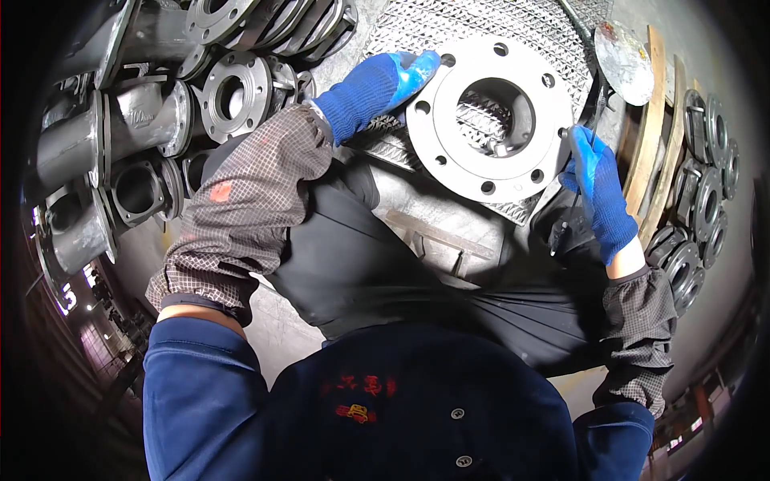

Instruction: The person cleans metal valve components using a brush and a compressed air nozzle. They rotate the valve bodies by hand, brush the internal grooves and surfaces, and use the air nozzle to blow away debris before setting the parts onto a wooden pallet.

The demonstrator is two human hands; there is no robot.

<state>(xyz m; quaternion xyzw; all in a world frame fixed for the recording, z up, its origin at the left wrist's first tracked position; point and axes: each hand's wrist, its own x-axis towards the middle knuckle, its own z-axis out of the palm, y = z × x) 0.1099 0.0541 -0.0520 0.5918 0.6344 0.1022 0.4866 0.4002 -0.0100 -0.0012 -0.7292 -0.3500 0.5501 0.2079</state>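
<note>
A pale grey round metal flange (pixel 433 132) with a wide central bore and several bolt holes lies in front of me on a patterned metal plate. My left hand (pixel 405 78), in a blue coated glove, grips the flange's upper left rim beside a bolt hole. At the right rim is my right hand (pixel 597 184), also gloved, with its fingers curled in next to another bolt hole. A thin dark rod-like tool (pixel 572 215) sticks out below those fingers, toward me. The right fingertips are partly hidden, and the tool's kind is unclear.
Dark flanged pipe castings (pixel 140 120) are stacked at the left, with more flanges (pixel 237 96) beside them. Wooden slats (pixel 651 136) and several dark flanged rings (pixel 706 200) lie at the right. A stained pale rounded piece (pixel 624 64) sits at the far right.
</note>
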